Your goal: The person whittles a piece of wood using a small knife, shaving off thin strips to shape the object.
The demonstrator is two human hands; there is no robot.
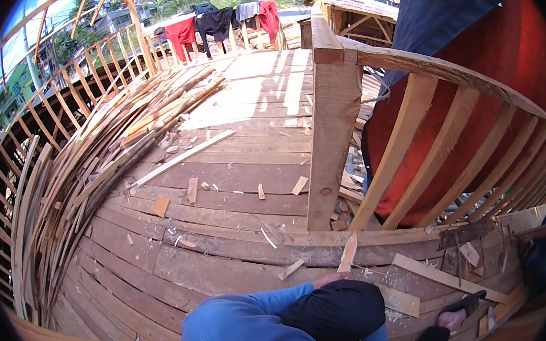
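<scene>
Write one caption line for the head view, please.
Hand holding a thin wood strip upright on a plank deck, beside a post and stacked slats.

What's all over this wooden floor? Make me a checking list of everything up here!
Surface: plank deck, worn, with shavings on it.
Job's things: thin wood sliver, standing up by the hand.
Clutter: small offcuts; pile of long strips on the left.
Hands: left hand at the sliver, grip hidden; right hand not seen.
Cables: nothing seen.
Surroundings: curved railing, thick post, hanging laundry, houses beyond.
</scene>
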